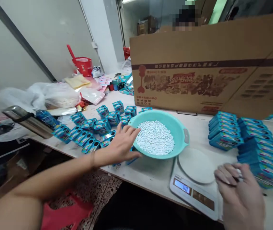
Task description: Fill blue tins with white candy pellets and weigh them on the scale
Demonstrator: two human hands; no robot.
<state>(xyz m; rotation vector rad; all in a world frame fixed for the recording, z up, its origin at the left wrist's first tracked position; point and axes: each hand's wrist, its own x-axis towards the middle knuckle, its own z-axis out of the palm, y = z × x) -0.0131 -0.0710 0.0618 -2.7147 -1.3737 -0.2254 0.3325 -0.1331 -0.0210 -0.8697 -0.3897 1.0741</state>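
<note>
A turquoise plastic basin (181, 126) holds a heap of small white pellets (157, 137). At its left rim is my left hand (123, 142), open with fingers spread; it seems to hold nothing, and I cannot tell whether it touches the rim. My right hand (238, 188) is closed in a loose fist on the right, with a bit of white showing between thumb and forefinger that looks like white pellets. Just left of this hand lies a white kitchen scale (196, 172), its lit display reading 0.0, with nothing on its round plate.
Small blue boxes (103, 126) stand scattered left of the basin. More blue boxes (225, 131) are lined up in rows at the right. A large cardboard carton (186, 73) walls off the back, with a person behind. A steel flask (28, 119) lies at far left.
</note>
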